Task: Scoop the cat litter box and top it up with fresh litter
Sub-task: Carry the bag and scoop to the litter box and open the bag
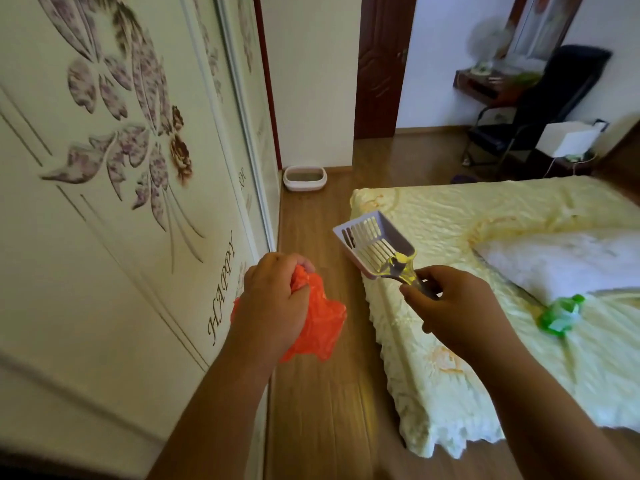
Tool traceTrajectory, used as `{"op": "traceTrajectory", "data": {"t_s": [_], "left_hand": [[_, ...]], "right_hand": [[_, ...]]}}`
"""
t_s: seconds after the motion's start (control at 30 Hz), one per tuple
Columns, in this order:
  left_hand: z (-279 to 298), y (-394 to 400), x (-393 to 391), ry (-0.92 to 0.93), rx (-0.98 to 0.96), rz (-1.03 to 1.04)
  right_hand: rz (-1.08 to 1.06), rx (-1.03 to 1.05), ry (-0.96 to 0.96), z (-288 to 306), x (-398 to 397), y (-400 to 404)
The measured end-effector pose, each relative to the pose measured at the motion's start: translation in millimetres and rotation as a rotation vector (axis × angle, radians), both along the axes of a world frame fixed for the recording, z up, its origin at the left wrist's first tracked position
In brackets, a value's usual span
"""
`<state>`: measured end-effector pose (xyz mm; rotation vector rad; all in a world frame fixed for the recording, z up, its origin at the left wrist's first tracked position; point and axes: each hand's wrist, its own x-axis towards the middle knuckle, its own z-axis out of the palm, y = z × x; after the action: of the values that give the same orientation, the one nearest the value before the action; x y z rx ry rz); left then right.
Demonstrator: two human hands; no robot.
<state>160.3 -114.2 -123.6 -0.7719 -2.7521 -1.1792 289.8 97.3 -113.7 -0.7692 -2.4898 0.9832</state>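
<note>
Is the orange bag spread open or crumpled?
Crumpled. The left hand grips the orange bag bunched together, with wrinkled folds hanging below the fist and no mouth showing.

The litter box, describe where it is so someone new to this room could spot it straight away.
Follow the wooden floor between the flowered wardrobe and the bed to the far white wall. The litter box sits there on the floor in the corner: a low, pale oval-rimmed tray, the only container at that end.
</note>
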Motion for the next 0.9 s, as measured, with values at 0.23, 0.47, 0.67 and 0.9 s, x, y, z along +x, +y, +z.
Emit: {"op": "traceTrajectory", "data": {"t_s": [0.23, 0.47, 0.67, 0.9], "left_hand": [[-7.1, 31.7, -31.9, -0.009, -0.042, 0.031], [3.7, 88.1, -77.6, 0.032, -0.021, 0.07], [4.8, 137.6, -111.6, 0.033, 0.029, 0.089], [-13.9, 176.7, -146.1, -0.034, 0.011, 0.125]], "right_hand": [[0.033, -0.078, 0.024, -5.1, -37.1, 36.3], [0.062, -0.117, 0.059, -2.4, -90.9, 106.6], [0.085, -0.137, 0.053, 2.4, -131.6, 166.4], [0.125, -0.174, 0.01, -7.7, -178.1, 206.6]]}}
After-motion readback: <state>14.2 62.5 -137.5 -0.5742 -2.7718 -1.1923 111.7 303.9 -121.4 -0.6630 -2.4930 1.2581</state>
